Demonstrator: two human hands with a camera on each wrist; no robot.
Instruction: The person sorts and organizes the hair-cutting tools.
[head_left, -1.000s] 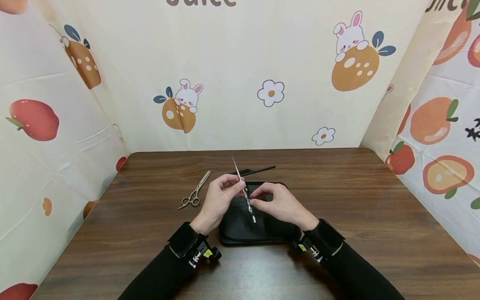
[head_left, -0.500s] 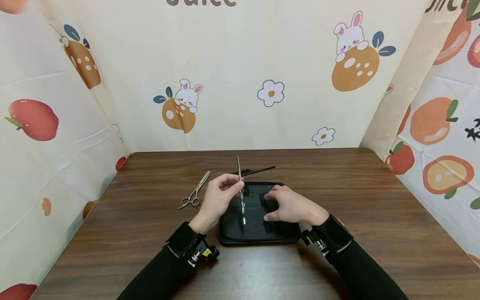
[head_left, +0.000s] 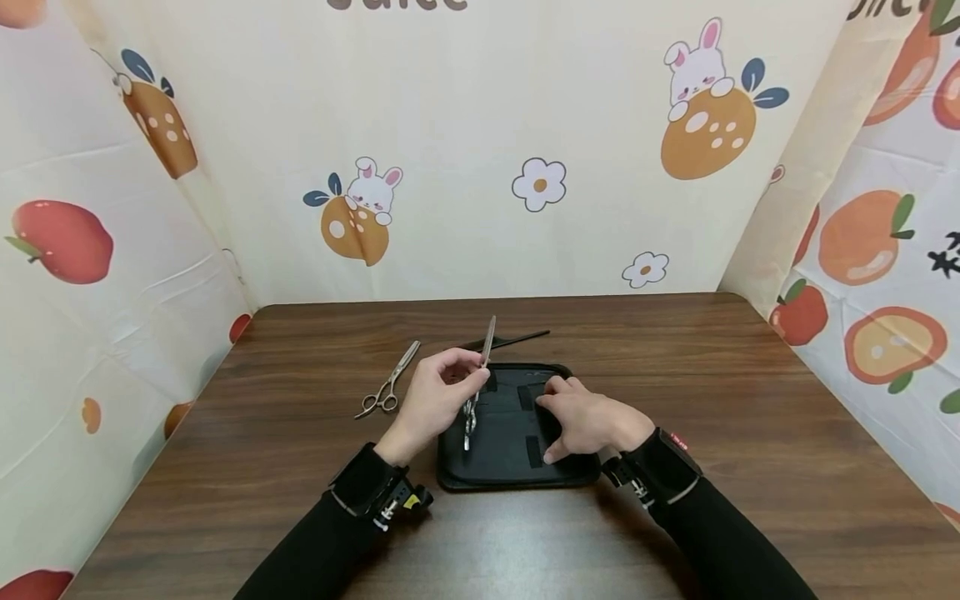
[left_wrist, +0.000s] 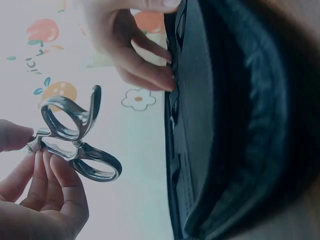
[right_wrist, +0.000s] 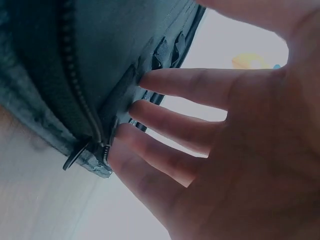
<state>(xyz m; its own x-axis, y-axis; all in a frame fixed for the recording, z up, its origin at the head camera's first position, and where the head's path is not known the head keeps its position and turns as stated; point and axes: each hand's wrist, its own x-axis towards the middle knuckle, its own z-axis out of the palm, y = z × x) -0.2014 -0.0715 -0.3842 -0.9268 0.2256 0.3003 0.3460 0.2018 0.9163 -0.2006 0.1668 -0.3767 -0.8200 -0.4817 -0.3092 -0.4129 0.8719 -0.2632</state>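
Observation:
In the head view my left hand (head_left: 429, 404) pinches a pair of silver scissors (head_left: 489, 340) near the pivot, blades pointing up and away. In the left wrist view the finger rings of the scissors (left_wrist: 94, 107) hang free, one with a curved finger rest. Below lies a black zip case (head_left: 498, 467), spread flat on the table, with dark straps inside. My right hand (head_left: 588, 421) lies over the case's right side. Seen from the right wrist, its fingers (right_wrist: 195, 87) are extended, their tips right at the case's inner face beside the zip (right_wrist: 82, 100).
Left of the case lies a second pair of scissors (head_left: 397, 377), which looks like thinning scissors. A black comb (head_left: 521, 338) with a thin tail lies behind the case. Printed cloth (head_left: 450, 233) encloses the wooden table (head_left: 300, 467) at the back and sides.
My right hand has drawn back from the scissors to the case's right side. In my left hand the scissors have turned, their blade tips swinging right and the rings left.

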